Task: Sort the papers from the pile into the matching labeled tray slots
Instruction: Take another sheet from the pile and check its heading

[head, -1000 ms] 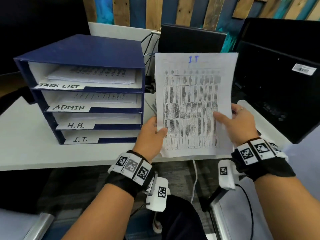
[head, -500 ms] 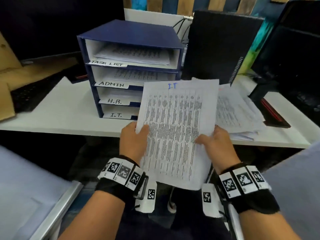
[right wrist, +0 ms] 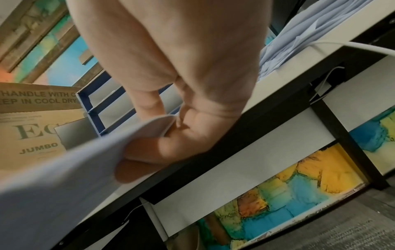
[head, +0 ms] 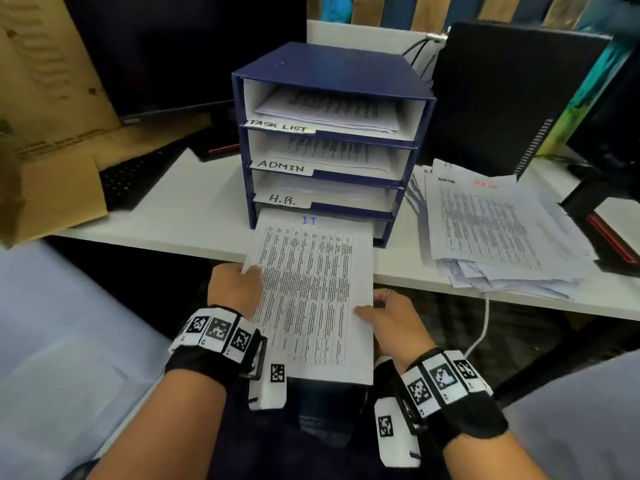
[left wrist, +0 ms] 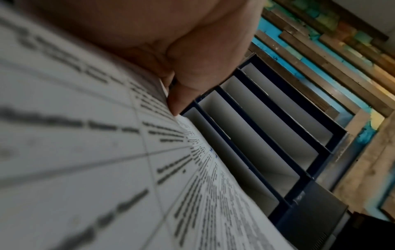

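1. Standing on your white desk (head: 194, 216), the dark blue four-slot paper tray (head: 332, 74) shows labels reading TASK LIST, ADMIN and H.R. on its upper three slots; the bottom slot's label is hidden behind your sheet.
2. You can see printed pages lying in the TASK LIST and ADMIN slots and pale sheets in the H.R. slot; what the bottom slot holds cannot be told.
3. To the right of the tray, a loose pile of white printed papers (head: 502, 233) lies fanned on the desk.
4. Your white printed sheet (head: 311, 292) carries a dense table of black text and "IT" handwritten in blue at its top; its top edge sits at the mouth of the bottom slot, while its lower part hangs off the desk edge toward you.
5. Your left hand (head: 235, 289) pinches the sheet's left edge, thumb on top.
6. Your right hand (head: 394, 323) grips the right edge, thumb on top and curled fingers (right wrist: 138, 162) beneath.
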A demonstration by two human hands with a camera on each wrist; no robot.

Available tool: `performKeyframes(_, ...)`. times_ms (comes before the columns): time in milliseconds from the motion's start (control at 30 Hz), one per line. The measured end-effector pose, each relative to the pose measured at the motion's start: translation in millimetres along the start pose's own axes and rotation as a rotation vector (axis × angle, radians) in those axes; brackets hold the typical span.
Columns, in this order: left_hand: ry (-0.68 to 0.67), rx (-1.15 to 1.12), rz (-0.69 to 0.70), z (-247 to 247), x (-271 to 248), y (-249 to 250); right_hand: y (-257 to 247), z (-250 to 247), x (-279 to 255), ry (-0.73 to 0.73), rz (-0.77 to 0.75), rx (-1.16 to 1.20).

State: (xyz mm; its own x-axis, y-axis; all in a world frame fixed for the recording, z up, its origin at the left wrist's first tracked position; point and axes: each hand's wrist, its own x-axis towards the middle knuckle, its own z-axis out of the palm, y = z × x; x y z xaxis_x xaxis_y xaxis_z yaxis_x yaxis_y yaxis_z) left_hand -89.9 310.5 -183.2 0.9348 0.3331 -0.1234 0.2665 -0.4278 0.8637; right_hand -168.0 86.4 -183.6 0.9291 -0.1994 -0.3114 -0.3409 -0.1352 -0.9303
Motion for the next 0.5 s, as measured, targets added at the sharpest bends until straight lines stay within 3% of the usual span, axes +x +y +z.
performKeyframes(167,-0.033,-0.075,0.08,-2,15,24,-13,1,17,0.133,-0.059,-0.041)
performKeyframes(233,-0.054,-0.131,0.001,-4,22,27,-28,1,37,0.194,-0.057,-0.024)
performKeyframes(367,-0.228,-0.214,-0.132,-5,23,21,-55,-4,79,0.349,-0.06,-0.082)
performKeyframes(500,-0.082,-0.275,-0.078,4,29,21,-54,-8,88,0.332,0.02,-0.057)
